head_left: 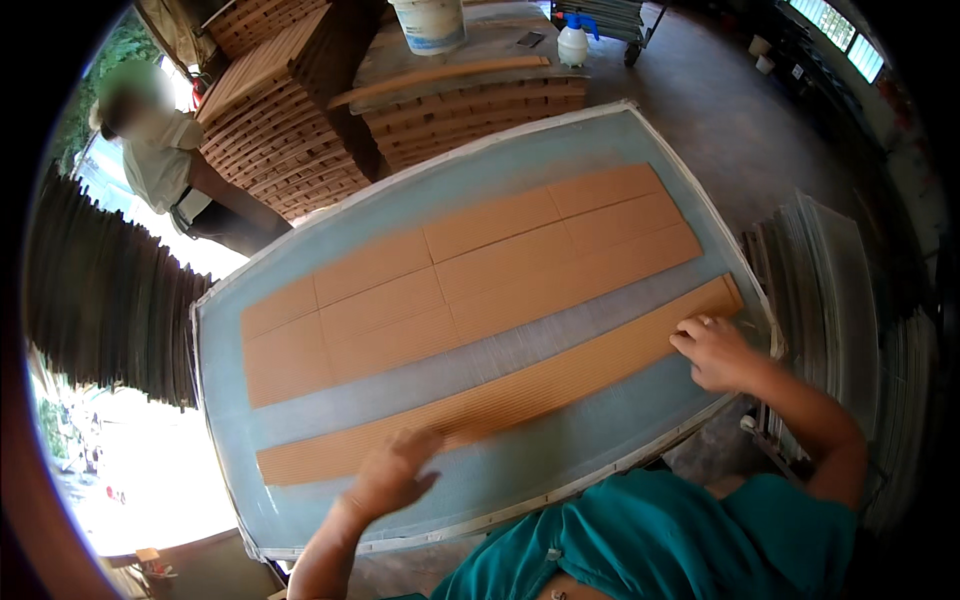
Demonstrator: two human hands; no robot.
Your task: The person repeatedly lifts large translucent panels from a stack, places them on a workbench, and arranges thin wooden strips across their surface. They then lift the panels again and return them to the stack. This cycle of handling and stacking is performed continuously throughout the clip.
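Two cardboard pieces: a wide creased sheet [480,275] and a long ribbed strip [525,383], both lying on the counter [570,450], which has a blue-green top and pale border.
Strip position: on the person's side of the sheet, slanting from lower left to upper right; apart from the sheet, with a whitish band of counter between.
Right hand [712,352]: at the strip's near edge, close to its right end; fingers curled in, spacing narrow. Pinching or merely resting: cannot tell.
Left hand [398,468]: at the near edge, left of the strip's middle; fingers loosely extended, thumb apart, fairly wide; nothing seen in it. Contact uncertain.
Strip handling (judged): light, dry, not very slippery; ribs run lengthwise, so probably stiffer along its length and ready to fold along a rib. Edges likely crush under a hard pinch.
Strip hold (judged): best taken near both ends, lightly, by the long edges; one-ended lifting may let it sag.
Sheet handling (judged): also light; creases probably bend first, so support on both sides of them.
Hard to make out: left fingertips, smeared by blur; strip's underside, hidden; its right end shows an extra edge, layer or fold unclear.
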